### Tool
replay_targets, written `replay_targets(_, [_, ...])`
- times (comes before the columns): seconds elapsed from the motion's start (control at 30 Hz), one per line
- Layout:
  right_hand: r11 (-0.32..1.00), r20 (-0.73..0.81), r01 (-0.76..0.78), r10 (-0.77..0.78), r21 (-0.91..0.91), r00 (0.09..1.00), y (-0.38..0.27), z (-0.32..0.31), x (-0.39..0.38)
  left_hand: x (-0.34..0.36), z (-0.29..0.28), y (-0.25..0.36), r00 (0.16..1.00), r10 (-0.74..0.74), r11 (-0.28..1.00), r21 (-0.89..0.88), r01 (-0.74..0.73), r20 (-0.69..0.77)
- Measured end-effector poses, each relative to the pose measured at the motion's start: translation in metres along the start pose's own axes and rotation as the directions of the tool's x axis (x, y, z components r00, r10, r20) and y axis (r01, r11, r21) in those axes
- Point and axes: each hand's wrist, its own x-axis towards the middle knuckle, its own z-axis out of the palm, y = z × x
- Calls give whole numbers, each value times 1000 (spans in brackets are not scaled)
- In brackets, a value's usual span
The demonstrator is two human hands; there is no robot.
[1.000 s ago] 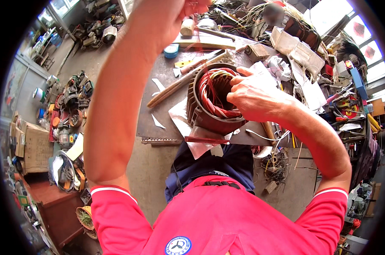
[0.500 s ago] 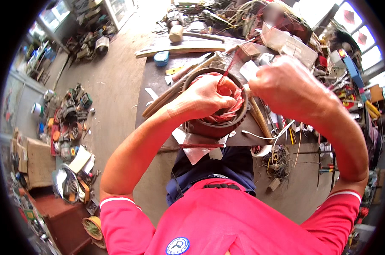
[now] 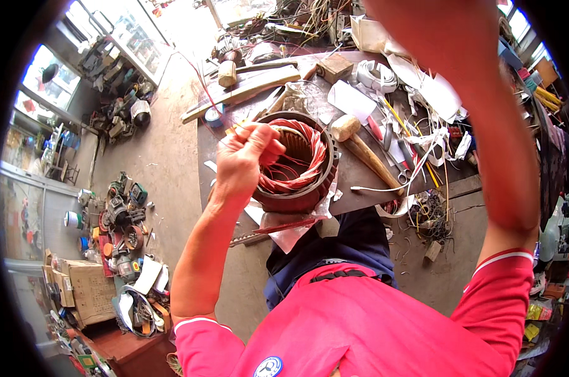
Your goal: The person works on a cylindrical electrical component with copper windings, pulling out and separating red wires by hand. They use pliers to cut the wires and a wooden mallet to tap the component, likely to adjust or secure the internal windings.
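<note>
My left hand (image 3: 250, 151) is closed in a pinch on thin red wires at the left rim of a dark, finned motor housing (image 3: 297, 200). Bundled red windings (image 3: 311, 160) ring the inside of the housing, with loose strands hanging in its centre. A thin red strand rises from that hand toward the upper left. My right hand (image 3: 432, 34) is raised at the top edge, smeared by motion, its fingers out of frame. A wooden mallet (image 3: 372, 157) lies just right of the housing, near scissors (image 3: 400, 169) and white tubing.
The dark bench (image 3: 350, 201) carries wooden bars (image 3: 250, 91), a wooden block (image 3: 334, 68), a blue round container (image 3: 214, 114), paper scraps and tangled wire. Used motors and parts are piled on the floor at left (image 3: 121, 207), beside cardboard boxes (image 3: 83, 292). Wire clutter (image 3: 432, 223) lies below the bench at right.
My left hand has come from inside the housing to its left rim, pinching wire. My right hand has swung up to the top edge. The mallet has come into clearer view.
</note>
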Motion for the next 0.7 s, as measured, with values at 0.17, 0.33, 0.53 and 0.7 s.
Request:
replay_targets(0.17, [745,841,-666,344,26,417,-31,-13,-120,5,15,14,1000,-7,1000,-24,7,-2])
replay_targets(0.33, [362,900,-929,376,76,220,-60,38,-185,11,39,7,990,-79,983,171,58,117])
replay_targets(0.53, [153,894,-959,350,239,278,-67,48,-170,4,39,5,988,-117,984,143,102,100])
replay_targets(0.7, [156,815,-887,352,434,460,-65,30,-141,9,53,8,970,-143,970,223,98,196])
